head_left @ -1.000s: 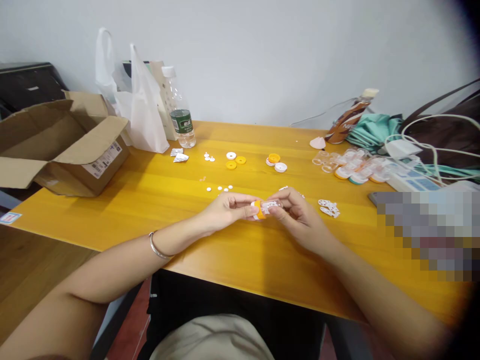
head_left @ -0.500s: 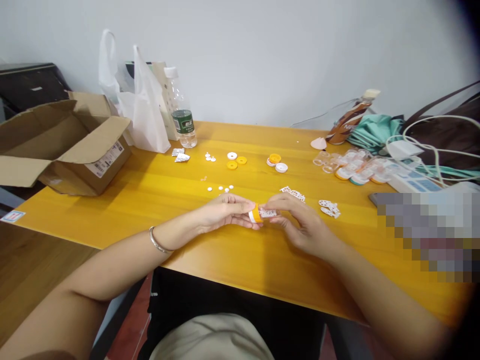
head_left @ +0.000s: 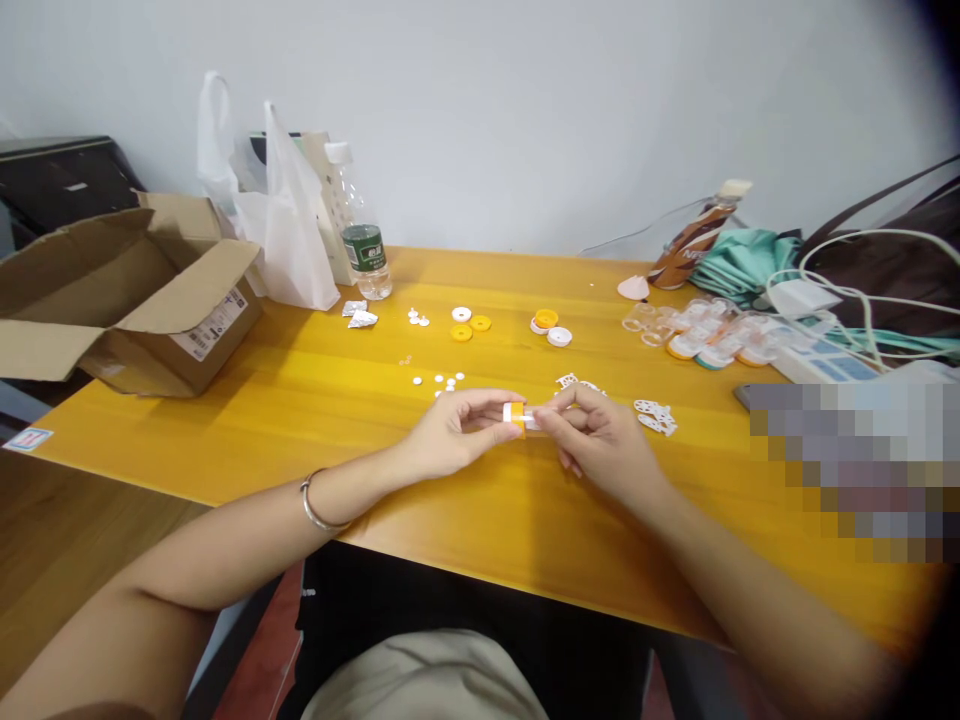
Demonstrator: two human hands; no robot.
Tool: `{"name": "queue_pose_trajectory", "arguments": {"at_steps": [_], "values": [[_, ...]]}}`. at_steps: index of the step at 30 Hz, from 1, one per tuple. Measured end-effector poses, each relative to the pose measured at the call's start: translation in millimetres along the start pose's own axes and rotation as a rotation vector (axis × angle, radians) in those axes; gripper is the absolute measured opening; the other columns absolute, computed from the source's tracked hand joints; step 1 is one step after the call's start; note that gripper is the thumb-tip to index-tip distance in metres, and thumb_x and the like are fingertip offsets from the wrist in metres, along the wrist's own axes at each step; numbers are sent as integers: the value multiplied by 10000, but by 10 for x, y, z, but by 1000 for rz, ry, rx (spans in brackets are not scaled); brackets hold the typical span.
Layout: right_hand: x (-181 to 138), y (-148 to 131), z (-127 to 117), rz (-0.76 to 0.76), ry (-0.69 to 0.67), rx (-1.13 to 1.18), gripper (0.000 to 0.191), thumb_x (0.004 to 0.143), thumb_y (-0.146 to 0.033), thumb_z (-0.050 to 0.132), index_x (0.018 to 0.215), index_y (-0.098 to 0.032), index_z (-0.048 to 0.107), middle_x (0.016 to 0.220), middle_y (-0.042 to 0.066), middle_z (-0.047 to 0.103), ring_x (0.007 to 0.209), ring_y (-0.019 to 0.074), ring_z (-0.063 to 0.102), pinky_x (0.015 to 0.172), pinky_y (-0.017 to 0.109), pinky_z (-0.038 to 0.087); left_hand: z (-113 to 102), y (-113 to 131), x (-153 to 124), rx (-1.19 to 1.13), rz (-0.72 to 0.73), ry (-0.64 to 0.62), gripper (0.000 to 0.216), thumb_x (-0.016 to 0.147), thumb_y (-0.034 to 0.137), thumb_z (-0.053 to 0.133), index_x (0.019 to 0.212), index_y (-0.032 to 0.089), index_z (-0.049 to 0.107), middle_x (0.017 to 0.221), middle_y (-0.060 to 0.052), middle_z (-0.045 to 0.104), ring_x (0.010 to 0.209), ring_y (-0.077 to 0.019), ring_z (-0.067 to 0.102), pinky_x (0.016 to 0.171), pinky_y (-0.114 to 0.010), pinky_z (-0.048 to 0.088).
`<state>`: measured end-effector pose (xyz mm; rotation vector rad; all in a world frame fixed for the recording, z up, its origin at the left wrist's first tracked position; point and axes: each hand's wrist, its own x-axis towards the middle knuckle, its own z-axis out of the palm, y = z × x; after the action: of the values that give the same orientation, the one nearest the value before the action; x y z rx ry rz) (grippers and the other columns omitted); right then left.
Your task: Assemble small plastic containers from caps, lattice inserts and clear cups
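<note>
My left hand (head_left: 454, 432) pinches an orange-and-white round plastic piece (head_left: 516, 412) between thumb and fingers, its rim turned toward me. A small clear plastic part (head_left: 534, 418) joins its right side, and the thumb and forefinger of my right hand (head_left: 611, 445) are closed on that part. My fingertips cover some of both pieces. Just behind my right hand lie white openwork plastic cutouts (head_left: 656, 417), with more of them partly hidden by its fingers. Several small white discs (head_left: 450, 382) rest beyond my left hand.
Orange and white round caps (head_left: 481, 323) lie mid-table, with another small stack (head_left: 547, 320) to their right. At right are clear plastic pieces (head_left: 705, 330), a brown bottle (head_left: 694, 240) and cables. An open cardboard box (head_left: 180, 330), white bag (head_left: 289, 240) and water bottle (head_left: 365, 250) stand left.
Both hands have turned the held pieces, so my left thumb now shows in front and my right fingers cover more of the clear part. The grip of both hands continues.
</note>
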<state>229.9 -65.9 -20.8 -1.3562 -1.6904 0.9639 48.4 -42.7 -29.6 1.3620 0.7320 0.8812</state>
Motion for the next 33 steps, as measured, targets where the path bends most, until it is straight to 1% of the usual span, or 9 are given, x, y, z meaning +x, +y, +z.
{"name": "queue_pose_trajectory", "arguments": {"at_steps": [4,8,10,16,19,22,25,30,33], "values": [[32,26,-17,64,-44,34,331,806,-517,493,696,-206,471,382,-76,433,301,78,358,343,206,277,20,3,4,-39,-81,19,324,692,300,704,950,112,654,877,-69,685,787,-140,626,799,-278,475],[71,23,-93,-171,-53,-10,262,792,-449,557,876,-201,551,668,-3,582,586,123,540,565,248,441,-27,-15,47,-226,-187,-36,327,700,372,691,883,102,670,861,-75,685,740,-148,650,788,-297,487],[74,12,-101,-235,-52,-18,274,760,-401,619,943,-212,545,780,10,597,696,134,558,655,262,456,-50,-26,60,-277,-207,-41,331,689,376,702,866,97,673,845,-75,687,731,-151,657,798,-304,485],[62,54,-28,-22,-13,23,324,778,-500,553,684,-207,451,458,-70,452,391,83,399,406,219,309,0,-63,30,-184,-119,0,341,677,305,723,961,128,662,908,-68,688,813,-130,625,809,-270,469],[89,86,-51,-31,23,-95,422,800,-537,491,558,-199,413,416,-66,371,383,78,342,397,229,260,19,-76,31,-209,-183,0,344,665,338,727,922,117,671,889,-71,688,766,-129,636,796,-274,477],[112,80,-103,-112,-40,-44,347,821,-516,468,688,-198,508,522,-36,495,480,110,473,468,240,365,-12,-74,55,-295,-266,-15,346,660,378,724,856,96,678,852,-83,690,724,-147,656,807,-299,483],[103,53,-112,-199,-80,27,297,745,-450,616,903,-213,533,739,1,609,661,141,574,591,257,451,-36,-52,63,-299,-236,0,337,666,371,720,854,95,674,832,-80,688,743,-151,651,816,-304,479],[63,60,-57,-2,-43,21,338,817,-510,489,686,-199,488,433,-61,461,361,86,415,387,215,330,22,-29,31,-75,-56,57,355,645,235,743,965,128,635,875,-52,672,771,-119,609,775,-255,457],[69,65,-54,-37,-41,22,365,837,-520,446,676,-196,494,459,-45,491,403,92,442,430,221,360,35,-39,33,-78,-68,36,299,681,259,713,937,123,636,881,-55,663,766,-111,598,757,-246,458]]}}
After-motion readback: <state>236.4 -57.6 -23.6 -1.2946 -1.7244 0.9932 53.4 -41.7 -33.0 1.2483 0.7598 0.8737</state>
